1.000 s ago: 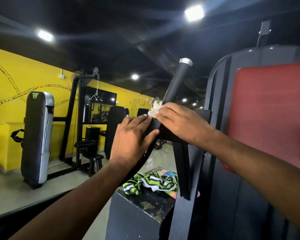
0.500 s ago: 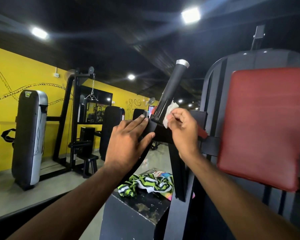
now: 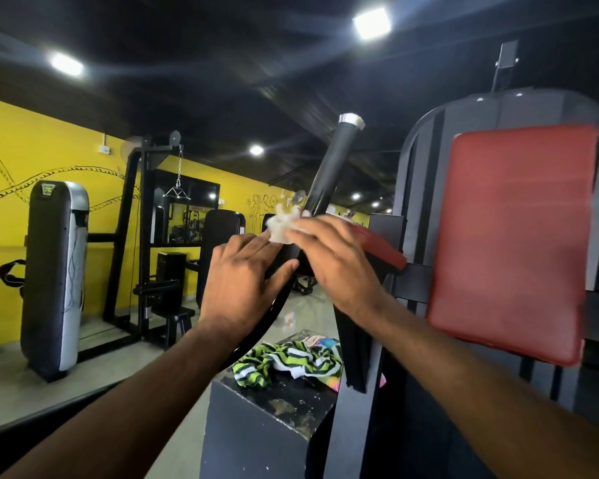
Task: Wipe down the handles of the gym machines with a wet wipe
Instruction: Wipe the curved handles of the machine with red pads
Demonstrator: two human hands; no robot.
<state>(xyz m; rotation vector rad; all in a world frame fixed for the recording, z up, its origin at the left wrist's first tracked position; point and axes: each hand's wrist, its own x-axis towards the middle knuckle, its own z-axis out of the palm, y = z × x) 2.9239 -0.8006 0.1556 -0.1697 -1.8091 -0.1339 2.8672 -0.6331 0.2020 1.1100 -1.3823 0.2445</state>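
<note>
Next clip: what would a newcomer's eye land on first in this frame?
First, the two bare hands meeting at centre: the right hand pinches a crumpled white wet wipe at the base of the slanted black handle with its silver cap, while the left hand rests flat on the machine's dark arm. Next, the big red back pad at right, then the green striped cloth on the black box below.

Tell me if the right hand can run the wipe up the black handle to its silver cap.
Probably yes: the right hand holds the wipe at the base of the black handle, and nothing blocks the shaft up to the silver cap.
</note>
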